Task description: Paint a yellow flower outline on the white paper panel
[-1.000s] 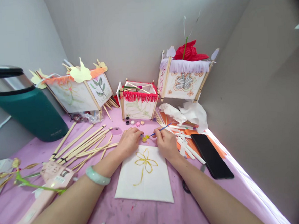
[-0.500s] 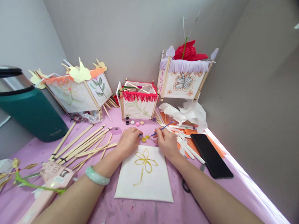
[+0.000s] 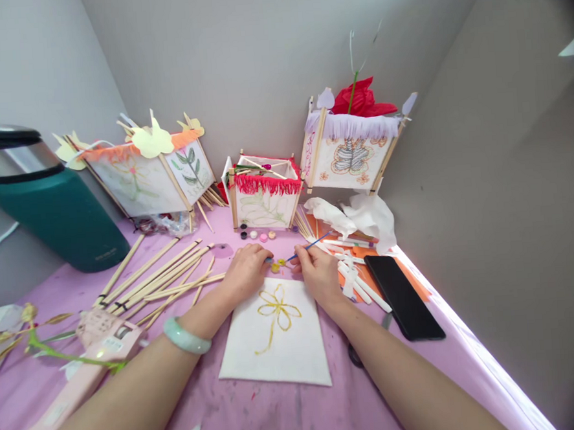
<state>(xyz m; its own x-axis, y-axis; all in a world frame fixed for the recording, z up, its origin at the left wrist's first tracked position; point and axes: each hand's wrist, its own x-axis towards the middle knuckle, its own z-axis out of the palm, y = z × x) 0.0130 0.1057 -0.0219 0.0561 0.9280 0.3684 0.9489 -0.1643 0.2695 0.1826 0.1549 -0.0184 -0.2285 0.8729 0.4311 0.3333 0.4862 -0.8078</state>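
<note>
A white paper sheet (image 3: pixel 280 348) with a yellow painted flower lies on the pink table in front of me. My right hand (image 3: pixel 318 273) holds a thin blue paintbrush (image 3: pixel 313 245), its tip down at a small yellow paint pot (image 3: pixel 276 265) just beyond the sheet. My left hand (image 3: pixel 245 270) rests at the sheet's top left corner, fingertips steadying the yellow pot. A pale green bangle (image 3: pixel 185 337) sits on my left wrist.
Three paper lanterns (image 3: pixel 266 200) stand along the back wall. Several wooden sticks (image 3: pixel 159 275) lie to the left, near a green flask (image 3: pixel 48 210). A row of small paint pots (image 3: pixel 258 233), crumpled tissue (image 3: pixel 360 217), white pens and a black phone (image 3: pixel 403 297) are to the right.
The view has shifted slightly; both hands stay at the yellow paint pot with the brush tip in it.
</note>
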